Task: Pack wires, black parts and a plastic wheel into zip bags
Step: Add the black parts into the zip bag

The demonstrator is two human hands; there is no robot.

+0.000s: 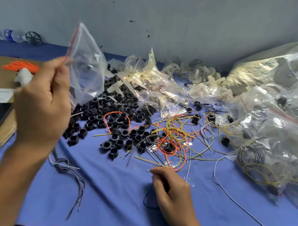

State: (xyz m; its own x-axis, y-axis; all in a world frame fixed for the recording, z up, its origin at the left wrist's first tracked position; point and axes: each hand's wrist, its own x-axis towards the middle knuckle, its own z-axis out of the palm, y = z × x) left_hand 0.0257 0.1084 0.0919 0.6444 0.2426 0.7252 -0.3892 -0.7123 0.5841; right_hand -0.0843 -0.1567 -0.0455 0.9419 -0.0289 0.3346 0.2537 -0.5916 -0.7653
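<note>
My left hand point(42, 104) holds up a clear zip bag point(87, 69) with a red seal line, pinching it near its top edge; the bag looks blurred. My right hand point(172, 189) rests low on the blue cloth, fingers curled round a thin black wire point(146, 198) that loops below it. A heap of black ring parts point(112, 121) lies in the middle. Tangled orange, yellow and grey wires point(174, 137) spread to its right. White plastic wheels point(196, 72) are piled at the back.
Filled clear bags point(268, 137) crowd the right side. A cardboard box point(2, 79) with orange wires sits at left. A water bottle point(10, 35) and a black wheel point(33, 37) stand by the wall. Grey wire bundles point(66, 167) lie near the front left.
</note>
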